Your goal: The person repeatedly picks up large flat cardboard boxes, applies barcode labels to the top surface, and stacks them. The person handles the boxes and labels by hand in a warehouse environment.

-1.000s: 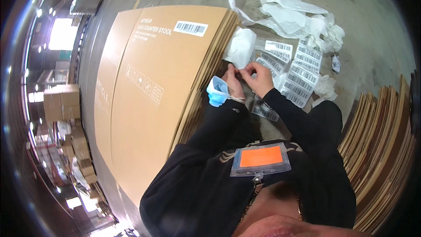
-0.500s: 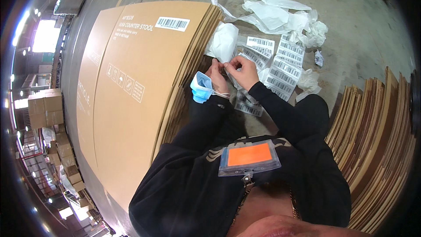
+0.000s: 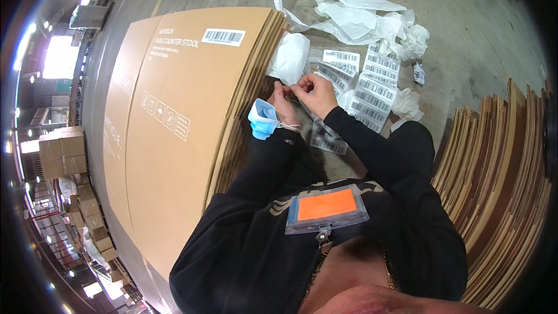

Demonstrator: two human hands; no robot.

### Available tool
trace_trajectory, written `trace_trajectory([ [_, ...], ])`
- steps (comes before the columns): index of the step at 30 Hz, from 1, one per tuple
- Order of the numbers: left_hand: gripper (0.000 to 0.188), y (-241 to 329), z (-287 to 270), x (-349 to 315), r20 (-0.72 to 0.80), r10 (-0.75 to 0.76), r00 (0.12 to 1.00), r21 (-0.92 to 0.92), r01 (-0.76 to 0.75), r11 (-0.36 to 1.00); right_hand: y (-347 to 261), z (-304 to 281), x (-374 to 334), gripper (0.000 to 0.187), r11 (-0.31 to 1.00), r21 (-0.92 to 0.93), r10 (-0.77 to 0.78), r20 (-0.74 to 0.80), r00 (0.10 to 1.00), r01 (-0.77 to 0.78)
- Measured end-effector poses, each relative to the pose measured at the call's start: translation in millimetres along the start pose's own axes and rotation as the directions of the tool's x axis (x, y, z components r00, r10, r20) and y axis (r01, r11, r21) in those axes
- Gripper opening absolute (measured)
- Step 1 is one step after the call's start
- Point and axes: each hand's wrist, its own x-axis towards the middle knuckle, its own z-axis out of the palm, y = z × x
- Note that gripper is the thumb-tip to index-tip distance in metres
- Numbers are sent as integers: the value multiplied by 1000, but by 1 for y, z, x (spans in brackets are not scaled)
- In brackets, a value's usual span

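My left hand (image 3: pixel 283 100) and my right hand (image 3: pixel 314 93) are close together above the floor, fingertips pinching a small white sticker label (image 3: pixel 296 85) between them. A blue face mask (image 3: pixel 263 118) hangs from my left wrist. Sheets of barcode labels (image 3: pixel 372 90) lie on the concrete just beyond my hands. A stack of flat brown cartons (image 3: pixel 174 116) with a barcode label (image 3: pixel 223 36) on its top sheet lies to the left of my hands.
Crumpled white backing strips (image 3: pixel 360 14) litter the floor ahead. A white bag (image 3: pixel 290 57) rests by the carton stack's edge. More flat cardboard (image 3: pixel 494 163) stands on edge at the right. An orange badge (image 3: pixel 325 206) hangs on my chest. Stacked boxes (image 3: pixel 61 151) stand far left.
My hands stay together on the label. The view has shifted slightly, so the carton stack and label sheets sit a little lower in the picture.
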Motion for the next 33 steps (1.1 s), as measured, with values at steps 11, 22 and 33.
trace_trajectory([
  [11,22,6,-8,4,56,-81,995,-11,82,997,14,6,0,18,997,72,8,-11,1000,-7],
  [22,19,2,-4,1,-9,26,1000,-10,-26,1000,36,-188,37,18,868,203,361,369,856,-454],
  [33,32,79,42,-94,688,629,361,369,-921,125,-13,-177,22,20,857,399,214,302,929,-327],
])
